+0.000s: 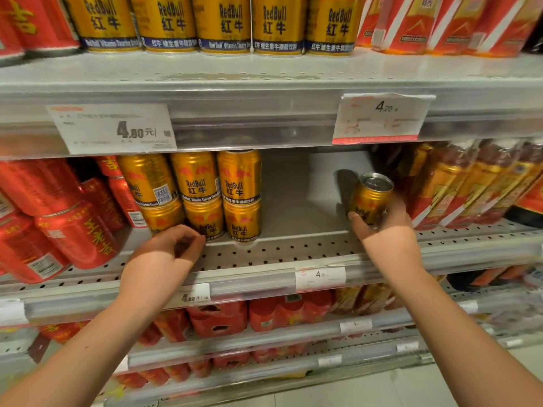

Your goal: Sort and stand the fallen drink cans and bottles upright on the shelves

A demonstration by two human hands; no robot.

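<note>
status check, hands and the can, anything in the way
Right hand holds a gold can, tilted, above the shelf gap. Left hand empty, curled by the stacked gold cans. Gap unobstructed.

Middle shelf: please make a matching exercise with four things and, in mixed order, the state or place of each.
Things:
1. gold can
2. left hand
3. stacked gold cans
4. red cans

States:
A. lying tilted at the shelf's left end
B. held in the right hand
C. standing upright, two high
D. empty, fingers curled near the stack

Pairs: 1-B, 2-D, 3-C, 4-A
</note>
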